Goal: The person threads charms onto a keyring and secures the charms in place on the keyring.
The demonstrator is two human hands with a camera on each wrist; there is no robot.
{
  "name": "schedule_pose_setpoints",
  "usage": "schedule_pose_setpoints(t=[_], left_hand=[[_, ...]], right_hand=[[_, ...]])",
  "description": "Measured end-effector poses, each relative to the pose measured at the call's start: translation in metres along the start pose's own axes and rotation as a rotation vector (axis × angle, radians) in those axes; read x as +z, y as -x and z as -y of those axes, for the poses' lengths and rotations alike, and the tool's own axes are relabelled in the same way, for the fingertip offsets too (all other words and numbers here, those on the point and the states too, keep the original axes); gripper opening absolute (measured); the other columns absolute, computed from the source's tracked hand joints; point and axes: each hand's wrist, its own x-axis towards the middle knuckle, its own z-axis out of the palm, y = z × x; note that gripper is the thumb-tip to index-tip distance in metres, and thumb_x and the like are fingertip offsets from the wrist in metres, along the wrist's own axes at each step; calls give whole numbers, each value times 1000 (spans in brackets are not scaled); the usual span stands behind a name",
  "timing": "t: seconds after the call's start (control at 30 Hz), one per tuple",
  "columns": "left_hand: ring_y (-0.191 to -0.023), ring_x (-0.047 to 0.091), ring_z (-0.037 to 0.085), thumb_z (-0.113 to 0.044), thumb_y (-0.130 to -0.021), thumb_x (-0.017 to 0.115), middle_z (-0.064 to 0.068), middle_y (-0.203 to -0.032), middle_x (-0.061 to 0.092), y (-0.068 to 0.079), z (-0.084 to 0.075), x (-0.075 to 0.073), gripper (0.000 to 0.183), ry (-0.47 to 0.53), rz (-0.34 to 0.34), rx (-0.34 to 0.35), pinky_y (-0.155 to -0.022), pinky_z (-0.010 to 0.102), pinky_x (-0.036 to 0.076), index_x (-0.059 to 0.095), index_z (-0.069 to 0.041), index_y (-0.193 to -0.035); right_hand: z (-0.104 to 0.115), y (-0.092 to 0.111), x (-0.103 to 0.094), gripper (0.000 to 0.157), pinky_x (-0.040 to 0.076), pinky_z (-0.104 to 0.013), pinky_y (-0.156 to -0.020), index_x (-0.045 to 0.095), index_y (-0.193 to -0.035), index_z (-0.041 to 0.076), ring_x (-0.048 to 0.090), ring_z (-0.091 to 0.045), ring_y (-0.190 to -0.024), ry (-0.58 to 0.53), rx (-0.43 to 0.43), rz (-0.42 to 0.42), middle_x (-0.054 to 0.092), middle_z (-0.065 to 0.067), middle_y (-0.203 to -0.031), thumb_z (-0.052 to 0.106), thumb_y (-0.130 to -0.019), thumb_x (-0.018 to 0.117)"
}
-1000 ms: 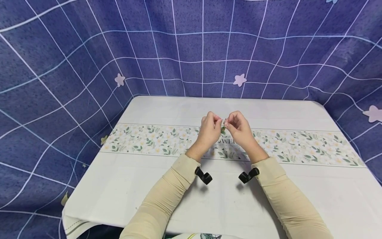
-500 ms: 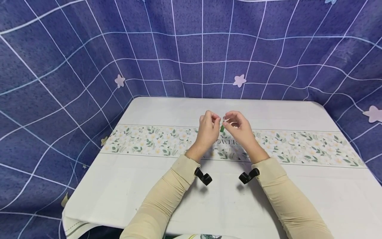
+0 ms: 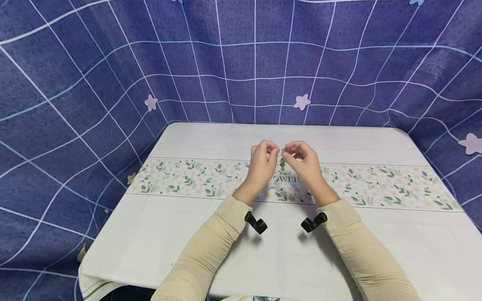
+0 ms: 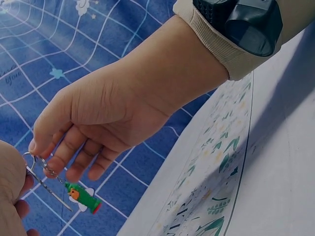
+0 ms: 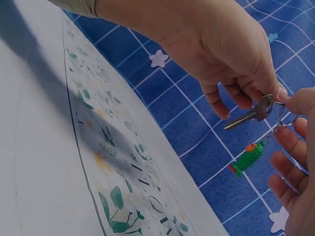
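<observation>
A metal key ring (image 5: 282, 117) is stretched between both hands, held up above the table. My left hand (image 3: 262, 162) pinches one side of it between thumb and fingertips. At the other side, my right hand (image 3: 302, 161) pinches the ring beside the head of a silver key (image 5: 250, 116). The key slants downward from the ring in the right wrist view. From a short chain dangles a small green figure charm (image 4: 83, 197) with an orange face and a red base. The lower fingers of each hand are loosely bent below the pinch.
Beneath the hands lies a white tablecloth (image 3: 143, 234) with a flowered band (image 3: 203, 177) and printed letters. A blue gridded curtain (image 3: 226, 62) with pale stars hangs behind and to the left of the table. Black wrist devices (image 3: 256, 223) sit at both cuffs.
Both hands stay in nearly the same place, with small finger shifts around the ring. The green charm has swung and turned, and now hangs slightly more to the right.
</observation>
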Motion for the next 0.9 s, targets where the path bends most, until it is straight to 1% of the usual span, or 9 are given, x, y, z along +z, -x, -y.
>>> schedule_pose_setpoints(t=[0.2, 0.3, 0.47, 0.53, 0.67, 0.9], left_hand=[[-100, 49, 25, -16, -104, 57, 6, -91, 65, 0, 1, 0, 11, 0, 8, 4, -85, 36, 42, 60, -6, -107], [-102, 50, 25, -17, -103, 58, 6, -94, 67, -1, 3, 1, 12, 12, 14, -1, -86, 35, 42, 61, -6, -108], [-106, 51, 24, -20, -102, 61, 6, -99, 70, -1, 4, 2, 16, 33, 38, -19, -83, 34, 44, 65, -7, -112], [-107, 52, 24, -20, -102, 61, 7, -102, 70, -1, 5, 2, 17, 37, 43, -19, -83, 34, 45, 67, -8, -113], [-108, 53, 24, -20, -102, 62, 7, -104, 71, -1, 5, 1, 15, 41, 40, -4, -85, 35, 45, 69, -9, -110], [-108, 55, 24, -19, -101, 63, 6, -100, 72, -3, 7, 1, 13, 26, 13, 29, -91, 38, 45, 71, -9, -103]], right_hand=[[1, 0, -1, 26, 48, -28, -83, 58, -114, -16, 60, -18, -93, 4, 6, 4, 65, -28, -106, -2, -93, 67], [1, 0, -1, 26, 48, -27, -81, 58, -113, -17, 60, -17, -90, -10, 7, -6, 65, -29, -103, -3, -93, 67], [0, -1, -2, 26, 49, -26, -80, 60, -113, -17, 59, -14, -87, -15, -2, -34, 65, -29, -100, -5, -91, 67], [-1, -1, -2, 26, 49, -26, -80, 61, -112, -17, 59, -13, -86, -12, -4, -44, 65, -29, -99, -5, -91, 67], [-1, -1, -2, 25, 48, -25, -79, 62, -112, -16, 59, -13, -86, 1, -7, -59, 65, -29, -99, -5, -91, 67], [-1, -2, -2, 23, 48, -27, -79, 63, -111, -15, 60, -16, -85, 26, -23, -66, 66, -29, -98, -5, -91, 67]])
